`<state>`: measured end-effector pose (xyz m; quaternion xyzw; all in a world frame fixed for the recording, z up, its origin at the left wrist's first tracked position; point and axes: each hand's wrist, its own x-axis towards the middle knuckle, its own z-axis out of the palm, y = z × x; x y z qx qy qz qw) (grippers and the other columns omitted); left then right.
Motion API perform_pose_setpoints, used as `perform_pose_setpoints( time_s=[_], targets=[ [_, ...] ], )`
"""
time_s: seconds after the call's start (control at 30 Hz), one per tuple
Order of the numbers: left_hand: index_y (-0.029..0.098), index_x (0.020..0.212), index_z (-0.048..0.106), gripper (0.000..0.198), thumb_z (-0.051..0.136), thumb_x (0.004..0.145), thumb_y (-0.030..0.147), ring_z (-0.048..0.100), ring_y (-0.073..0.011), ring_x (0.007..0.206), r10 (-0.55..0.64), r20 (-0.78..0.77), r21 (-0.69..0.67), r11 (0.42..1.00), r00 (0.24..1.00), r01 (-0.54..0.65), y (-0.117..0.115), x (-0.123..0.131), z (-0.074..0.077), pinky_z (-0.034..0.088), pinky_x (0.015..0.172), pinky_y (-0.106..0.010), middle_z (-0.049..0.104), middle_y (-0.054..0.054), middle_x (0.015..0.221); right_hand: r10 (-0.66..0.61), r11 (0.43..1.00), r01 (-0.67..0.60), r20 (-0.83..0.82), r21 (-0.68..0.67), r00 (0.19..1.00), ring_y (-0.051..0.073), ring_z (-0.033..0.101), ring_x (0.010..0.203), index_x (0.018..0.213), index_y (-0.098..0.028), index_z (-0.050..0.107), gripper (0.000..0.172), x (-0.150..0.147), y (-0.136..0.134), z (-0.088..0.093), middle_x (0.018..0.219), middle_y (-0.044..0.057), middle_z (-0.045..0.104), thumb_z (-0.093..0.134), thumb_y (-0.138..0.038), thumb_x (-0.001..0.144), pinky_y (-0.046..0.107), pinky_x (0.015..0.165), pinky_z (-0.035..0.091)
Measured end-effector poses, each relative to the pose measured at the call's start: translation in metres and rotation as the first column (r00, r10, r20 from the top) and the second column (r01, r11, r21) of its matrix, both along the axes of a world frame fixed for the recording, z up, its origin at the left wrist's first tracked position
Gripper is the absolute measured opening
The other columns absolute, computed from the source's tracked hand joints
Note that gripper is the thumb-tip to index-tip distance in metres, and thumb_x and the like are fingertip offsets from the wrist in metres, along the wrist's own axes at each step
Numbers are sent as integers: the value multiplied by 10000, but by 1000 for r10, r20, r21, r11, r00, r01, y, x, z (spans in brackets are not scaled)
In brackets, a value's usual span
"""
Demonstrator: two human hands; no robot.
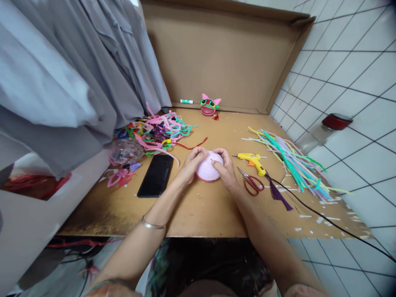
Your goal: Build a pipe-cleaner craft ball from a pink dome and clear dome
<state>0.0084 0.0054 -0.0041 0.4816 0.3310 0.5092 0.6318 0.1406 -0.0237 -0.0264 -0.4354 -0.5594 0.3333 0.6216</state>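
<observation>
Between my hands sits a pale lilac dome (208, 168) of coiled pipe cleaner with a pink rim along its lower edge, just above or on the table. My left hand (194, 162) wraps the dome's left side, fingers curled over its far edge. Round the right side closes my right hand (225, 168), its thumb pressing on the coiled top. Right of that hand lie a yellow glue gun (252, 160) and red-handled scissors (252, 182). The dome's underside and some fingertips are hidden.
A black phone (155, 176) lies left of my forearm. Tangled pipe cleaners (163, 128) heap behind it; straight ones (289, 159) spread at right. A purple tassel (279, 194) lies by the black cord (321, 216). At the back stand a colourful animal head (208, 105) and a glue stick (186, 101).
</observation>
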Motion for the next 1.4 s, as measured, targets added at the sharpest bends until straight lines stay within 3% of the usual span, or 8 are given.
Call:
perform_pose_setpoints(
  time_s=[0.2,0.47,0.67,1.13,1.3,1.4],
  targets=[
    [187,847,513,341,702,608,339,482,-104,652,-20,-78,34,999,997,23,-3,-3,0,368,578,-206,533,29,759,-9,1000,9,-5,-9,1000,214,544,952,1015,-245,510,348,2,2,-6,1001,25,559,603,-316,687,338,844,463],
    [192,879,542,278,573,632,316,493,-128,668,-17,-133,51,998,991,24,2,-4,-3,386,585,-228,549,16,777,-36,999,35,-25,-35,999,203,544,921,995,-242,519,336,1,2,-4,985,20,565,599,-308,675,325,829,459],
    [183,936,548,346,624,621,306,522,-136,736,-17,-180,115,993,984,38,-1,-4,-3,408,633,-224,579,2,855,-58,997,57,-22,-52,998,198,541,933,998,-237,505,326,0,2,-6,1000,25,575,583,-319,693,302,796,466],
    [166,897,548,370,654,563,284,509,-116,657,26,-133,26,999,991,-22,1,-4,0,400,587,-215,562,17,765,-15,1000,15,-121,-3,993,219,545,995,991,-245,502,320,-3,0,-4,1076,43,556,538,-313,680,336,855,453],
    [164,886,536,383,662,543,278,497,-107,646,-5,-85,2,1000,996,5,3,-4,1,397,568,-203,554,14,770,-90,995,86,67,54,994,240,495,1150,899,-237,570,192,-2,-3,-1,1133,53,543,486,-262,728,383,1006,367],
    [165,875,539,371,655,538,268,493,-108,648,-2,-78,2,1000,997,2,1,-4,3,396,564,-201,555,9,773,-120,989,106,148,100,982,235,491,1142,881,-246,579,158,-2,-5,3,1109,54,529,479,-243,760,402,1010,372]
  ],
)
